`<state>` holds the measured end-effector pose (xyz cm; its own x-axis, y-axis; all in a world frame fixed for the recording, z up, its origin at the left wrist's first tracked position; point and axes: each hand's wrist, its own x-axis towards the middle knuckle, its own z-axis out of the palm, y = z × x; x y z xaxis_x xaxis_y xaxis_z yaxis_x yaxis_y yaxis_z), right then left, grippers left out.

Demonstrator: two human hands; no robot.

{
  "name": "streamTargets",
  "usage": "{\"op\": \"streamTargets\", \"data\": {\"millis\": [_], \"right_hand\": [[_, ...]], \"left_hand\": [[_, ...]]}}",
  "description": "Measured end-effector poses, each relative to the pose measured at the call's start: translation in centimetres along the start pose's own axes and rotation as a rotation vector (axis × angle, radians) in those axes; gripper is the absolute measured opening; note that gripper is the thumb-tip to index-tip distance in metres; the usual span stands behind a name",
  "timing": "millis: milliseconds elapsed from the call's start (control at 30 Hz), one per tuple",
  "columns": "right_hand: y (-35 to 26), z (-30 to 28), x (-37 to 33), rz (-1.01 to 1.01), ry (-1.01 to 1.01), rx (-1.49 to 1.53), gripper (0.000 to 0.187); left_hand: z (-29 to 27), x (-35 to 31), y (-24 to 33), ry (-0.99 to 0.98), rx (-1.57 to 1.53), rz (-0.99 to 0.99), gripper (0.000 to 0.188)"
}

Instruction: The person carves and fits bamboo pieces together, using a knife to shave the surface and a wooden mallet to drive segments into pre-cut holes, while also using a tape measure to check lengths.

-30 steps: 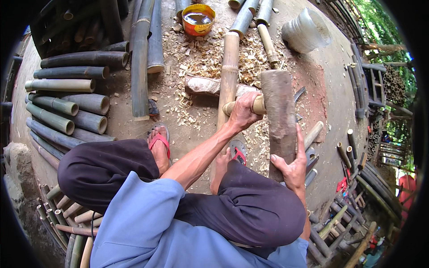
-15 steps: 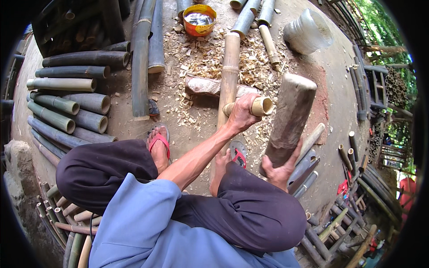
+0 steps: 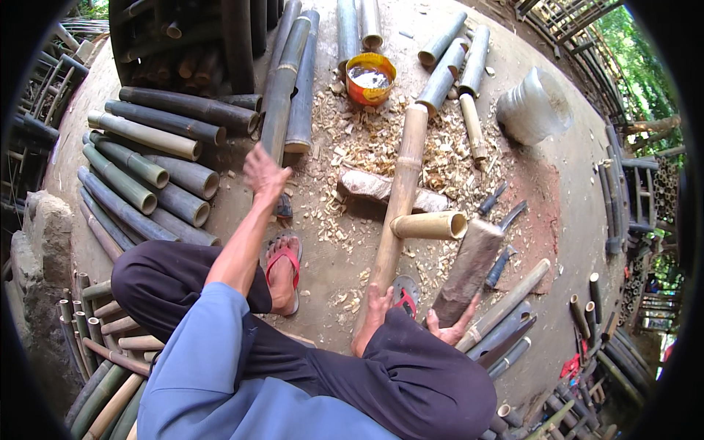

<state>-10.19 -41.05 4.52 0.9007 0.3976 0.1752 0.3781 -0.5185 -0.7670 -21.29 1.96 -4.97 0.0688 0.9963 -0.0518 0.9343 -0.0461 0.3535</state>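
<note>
One rough brown wooden block (image 3: 466, 275) stands tilted in the right hand (image 3: 453, 326), whose thumb and fingers grasp its near end. Between the hands lies one long tan bamboo pole (image 3: 403, 176), with one short pale bamboo crosspiece (image 3: 431, 225) jutting from it toward the block. The left forearm stretches forward; the left hand (image 3: 265, 173), empty with fingers spread, is at the near end of a dark grey bamboo pole (image 3: 282, 95), contact unclear. Just right of the right hand lie three bamboo lengths (image 3: 506, 304). Farther ahead, beyond both hands, sit one orange-yellow bowl (image 3: 372, 95) and one translucent plastic bucket (image 3: 532, 106).
</note>
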Motion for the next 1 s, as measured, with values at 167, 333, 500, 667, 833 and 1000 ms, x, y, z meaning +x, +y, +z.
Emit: {"op": "streamTargets", "data": {"millis": [167, 333, 500, 667, 833, 1000], "right_hand": [[9.2, 1.2, -1.8, 0.352, -0.203, -0.201, 0.092], [9.1, 0.4, 0.1, -0.027, -0.201, -0.449, 0.08], [-7.3, -6.5, 11.8, -0.382, 0.251, -0.384, 0.055], [-20.3, -8.6, 14.9, -0.742, 0.295, -1.06, 0.091], [-14.1, -11.3, 16.3, -0.646, -0.151, -1.074, 0.078], [-7.6, -4.9, 10.4, -0.195, -0.332, -0.245, 0.085]], "left_hand": [[0.0, 0.6, -1.7, -0.462, -0.45, -0.136, 0.062], [0.5, -1.0, -2.4, -0.168, -0.595, 0.179, 0.064], [-8.4, -1.2, 5.8, -0.057, -0.613, 0.636, 0.064], [-15.7, -1.0, 12.2, 0.334, -0.358, 1.205, 0.063], [-18.7, -3.5, 18.2, 0.415, -0.438, 1.545, 0.065], [-14.6, -6.7, 18.5, 0.281, -1.022, 1.198, 0.062]]}}
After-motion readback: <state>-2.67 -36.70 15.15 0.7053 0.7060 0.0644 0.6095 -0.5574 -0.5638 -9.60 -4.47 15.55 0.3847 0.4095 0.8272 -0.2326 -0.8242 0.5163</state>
